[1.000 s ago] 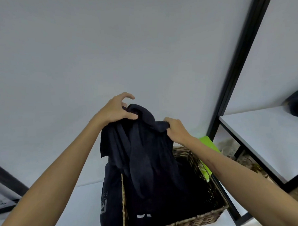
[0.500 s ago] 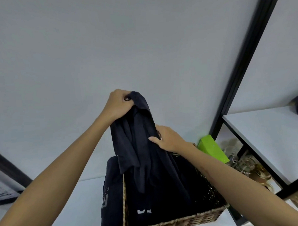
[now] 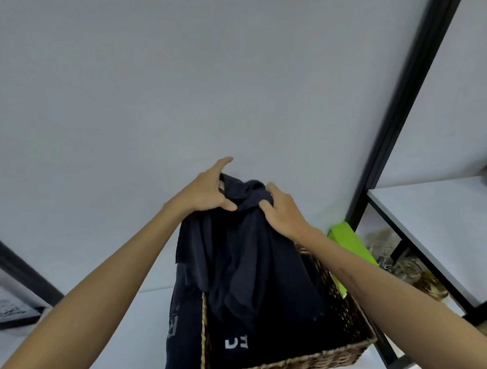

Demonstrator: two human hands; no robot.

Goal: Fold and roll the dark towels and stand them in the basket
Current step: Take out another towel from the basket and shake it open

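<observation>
While both hands hold it up in the head view, the dark navy cloth towel [image 3: 240,257] hangs bunched above the rectangular woven wicker basket [image 3: 289,366], its lower folds trailing down into the basket's open mouth. The left hand [image 3: 206,193] grips the top of the bunch with thumb and curled fingers, the forefinger sticking out free; the right hand [image 3: 282,213] is clenched on the cloth just beside it, the two nearly touching. Below the hands, more dark cloth with pale lettering [image 3: 235,343] lies in the basket, and another dark piece [image 3: 181,326] drapes over the rim under the left forearm. By my reading, this is the start of a towel's turn: it is lifted out and not yet folded. Next, the hands would likely need to find two corners and spread apart so the cloth hangs flat. Open white tabletop [image 3: 126,343] lies beneath the left arm, giving room to lay it down. Under the right arm space is tighter: a bright green box [image 3: 351,243] sits just beyond the basket, with a black-framed white shelf [image 3: 439,220] and glassware [image 3: 399,266] close behind.
</observation>
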